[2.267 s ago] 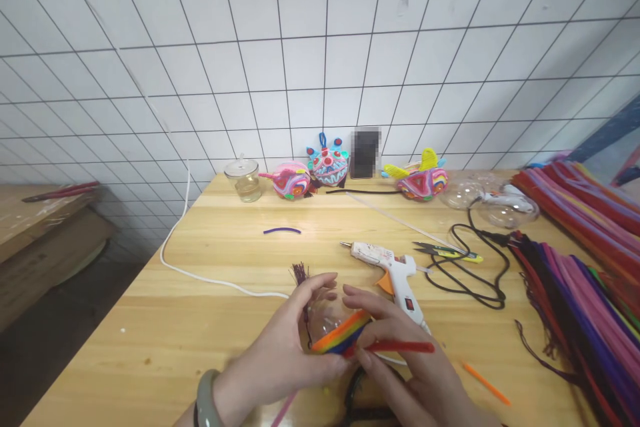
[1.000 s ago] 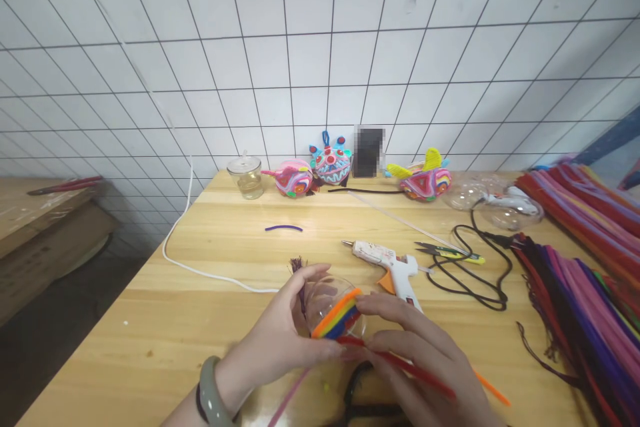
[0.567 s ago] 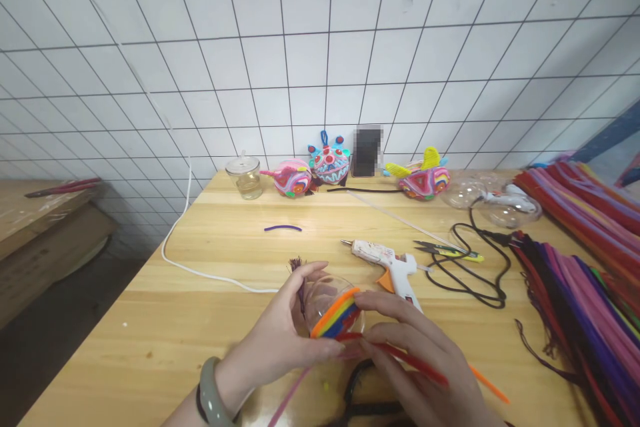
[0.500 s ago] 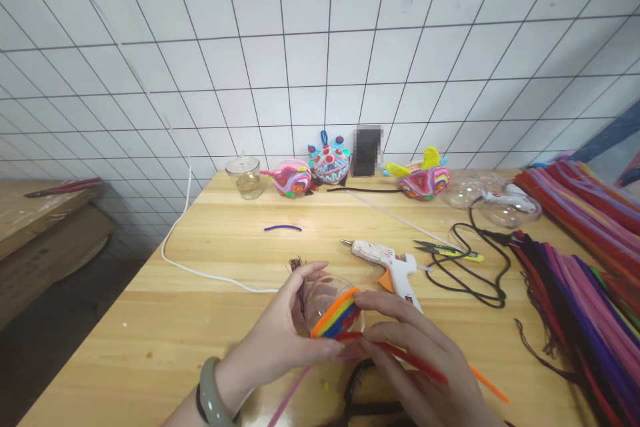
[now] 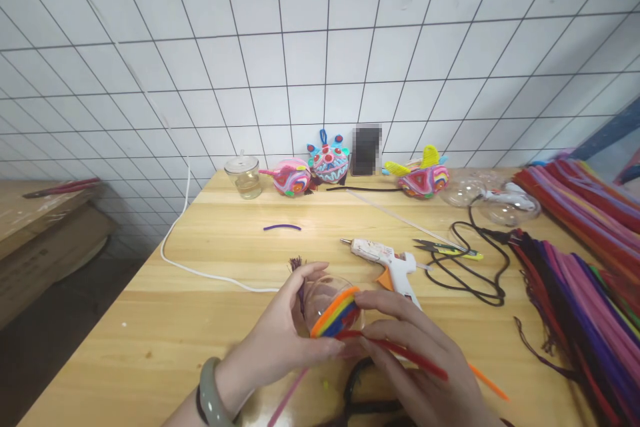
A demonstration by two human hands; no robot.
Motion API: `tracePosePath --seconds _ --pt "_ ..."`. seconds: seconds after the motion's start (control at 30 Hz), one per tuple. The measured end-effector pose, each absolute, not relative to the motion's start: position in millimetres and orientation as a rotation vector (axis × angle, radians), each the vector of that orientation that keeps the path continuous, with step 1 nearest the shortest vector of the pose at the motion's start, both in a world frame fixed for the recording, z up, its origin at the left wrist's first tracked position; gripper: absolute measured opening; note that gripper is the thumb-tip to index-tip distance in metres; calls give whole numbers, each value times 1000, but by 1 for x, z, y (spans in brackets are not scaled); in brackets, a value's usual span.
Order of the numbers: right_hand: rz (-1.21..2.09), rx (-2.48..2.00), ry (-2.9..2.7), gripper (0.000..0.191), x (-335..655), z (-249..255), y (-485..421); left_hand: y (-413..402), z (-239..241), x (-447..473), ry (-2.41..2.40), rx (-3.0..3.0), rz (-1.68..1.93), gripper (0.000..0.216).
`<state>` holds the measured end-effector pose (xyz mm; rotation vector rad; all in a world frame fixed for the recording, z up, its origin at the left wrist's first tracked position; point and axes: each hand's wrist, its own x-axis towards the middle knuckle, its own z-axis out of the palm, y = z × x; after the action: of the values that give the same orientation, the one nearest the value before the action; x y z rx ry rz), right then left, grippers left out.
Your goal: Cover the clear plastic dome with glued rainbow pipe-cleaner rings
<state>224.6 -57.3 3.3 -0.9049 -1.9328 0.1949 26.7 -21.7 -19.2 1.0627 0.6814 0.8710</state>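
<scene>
A clear plastic ball [image 5: 320, 297] rests in the curve of my left hand [image 5: 285, 337], whose thumb and fingers are wrapped round it. Orange, yellow and blue pipe cleaner bands [image 5: 336, 313] lie side by side across the ball, with some red beside the blue. My right hand [image 5: 425, 353] pinches a red pipe cleaner [image 5: 413, 357] against the ball's lower right side, one finger touching the end of the orange band. Behind my left fingers a dark purple tassel [image 5: 296, 265] sticks up. An orange pipe cleaner [image 5: 489, 382] shows past my right hand.
A white glue gun [image 5: 385, 263] lies beyond my hands, near yellow thread snips [image 5: 450, 250] and a black cord [image 5: 470, 293]. Bundles of pipe cleaners [image 5: 580, 307] fill the right side. Decorated balls [image 5: 330, 163], a glass cup [image 5: 243, 177] and a phone [image 5: 367, 150] stand along the wall.
Almost nothing differs. Both hands keep their hold on the ball and red pipe cleaner; the whole view has shifted very slightly.
</scene>
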Motion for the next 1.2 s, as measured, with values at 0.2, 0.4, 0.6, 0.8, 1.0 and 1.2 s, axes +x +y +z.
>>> tracePosePath --seconds 0.2,0.4,0.6,0.8,1.0,1.2 --pt "122 -857 -1991 16 223 9 -57 -25 -19 26 732 1136 930 75" --pt "161 -837 -2020 15 224 12 -58 -24 -19 26 745 1135 922 76" --pt "141 -814 -2035 13 227 9 -59 -23 -17 28 769 1143 929 77" --pt "166 -659 -2055 14 227 8 -53 -22 -18 28 815 1211 962 76" --pt "133 -572 -2043 20 224 11 -52 -22 -19 29 817 1247 990 72" --pt "96 -543 -2124 16 225 13 -56 -22 -26 27 767 1209 1029 74"
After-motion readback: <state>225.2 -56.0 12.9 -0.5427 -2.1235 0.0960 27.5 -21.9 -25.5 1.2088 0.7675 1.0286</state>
